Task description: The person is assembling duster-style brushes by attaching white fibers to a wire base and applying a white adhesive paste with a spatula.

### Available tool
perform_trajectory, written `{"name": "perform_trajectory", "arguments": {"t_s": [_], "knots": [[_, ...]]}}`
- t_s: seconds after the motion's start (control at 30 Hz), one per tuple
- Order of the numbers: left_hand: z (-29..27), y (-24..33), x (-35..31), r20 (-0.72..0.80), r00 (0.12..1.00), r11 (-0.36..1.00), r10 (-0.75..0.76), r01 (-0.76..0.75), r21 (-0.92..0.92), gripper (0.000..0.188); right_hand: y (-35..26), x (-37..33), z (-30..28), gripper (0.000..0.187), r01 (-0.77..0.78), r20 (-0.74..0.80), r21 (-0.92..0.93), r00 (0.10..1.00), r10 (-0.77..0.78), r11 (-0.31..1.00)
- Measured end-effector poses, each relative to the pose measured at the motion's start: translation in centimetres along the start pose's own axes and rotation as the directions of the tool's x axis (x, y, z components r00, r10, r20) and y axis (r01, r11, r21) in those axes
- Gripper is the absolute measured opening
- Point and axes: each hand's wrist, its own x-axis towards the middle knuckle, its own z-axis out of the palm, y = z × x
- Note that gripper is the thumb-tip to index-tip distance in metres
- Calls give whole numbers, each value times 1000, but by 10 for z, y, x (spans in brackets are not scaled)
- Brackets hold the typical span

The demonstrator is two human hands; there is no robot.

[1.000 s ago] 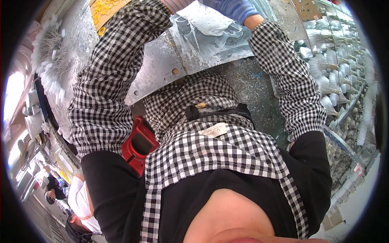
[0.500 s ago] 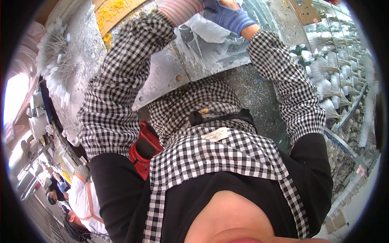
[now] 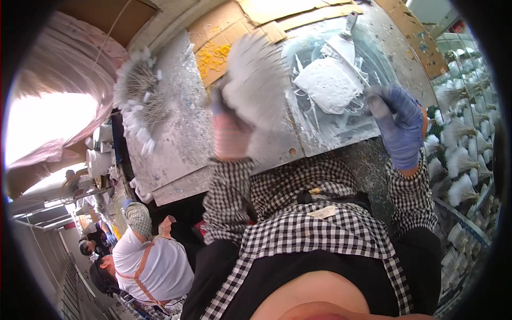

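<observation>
My left hand (image 3: 230,128), in a striped pink and grey glove, grips a fan-shaped bundle of thin white strands (image 3: 257,82). Motion blurs the bundle, and it hides part of the fingers. To the right, my right hand (image 3: 397,125) wears a blue glove with dark fingertips. Its fingers are curled together at the right side of a smeared sheet; anything inside them is too small to make out. Between the hands, a thick white paste (image 3: 329,85) is spread on that clear smeared sheet (image 3: 373,58). A scraper (image 3: 348,29) lies at the far side of the paste.
White-tipped bundles with thin stems (image 3: 141,88) lie on the left of the metal table (image 3: 184,138). Yellow rubber bands (image 3: 212,60) rest on cardboard (image 3: 226,24) behind my left hand. Racks of white bundles (image 3: 461,138) stand at right. A co-worker (image 3: 152,264) sits at lower left.
My hands were close together at the far edge of view; now they are apart. The blurred bundle shows in my left hand. The view has shifted, showing more of the table and paste.
</observation>
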Motion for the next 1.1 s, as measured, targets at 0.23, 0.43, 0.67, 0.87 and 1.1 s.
{"name": "perform_trajectory", "arguments": {"t_s": [0.23,0.43,0.67,0.87,1.1], "knots": [[-52,-76,-40,377,910,450,-173,413,-792,42,14,-15,17,11,-130,195,76,974,113,989],[-68,-92,-47,275,943,561,-185,331,-759,41,12,-19,26,11,-164,249,38,957,150,986],[-84,-103,-51,450,883,492,-135,454,-743,46,13,-17,38,11,-135,317,74,943,105,988],[-98,-113,-56,505,862,580,-46,434,-689,56,12,-14,39,13,-97,328,47,942,76,994],[-64,-46,-54,158,987,943,23,31,-331,62,11,-6,36,11,-266,299,79,926,232,961]]}}
